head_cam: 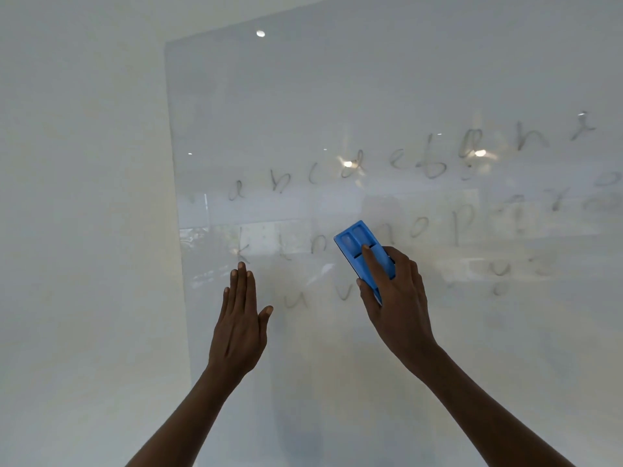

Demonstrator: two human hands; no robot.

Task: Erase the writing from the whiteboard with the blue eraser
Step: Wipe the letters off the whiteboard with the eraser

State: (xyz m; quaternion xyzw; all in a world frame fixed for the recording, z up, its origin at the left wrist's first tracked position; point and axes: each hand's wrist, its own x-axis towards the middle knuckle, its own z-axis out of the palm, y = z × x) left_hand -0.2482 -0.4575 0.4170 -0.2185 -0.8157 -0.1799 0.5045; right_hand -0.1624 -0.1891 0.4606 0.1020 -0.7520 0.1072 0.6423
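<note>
1 head-worn view, facing the whiteboard [337, 96] straight on, close, at arm's reach

Left hand [241, 326] flat, fingers spread; right hand [396, 298] clasped, forefinger extended.

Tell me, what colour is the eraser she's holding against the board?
Bright blue. The eraser shows best in the head view, held in the right hand.
</note>
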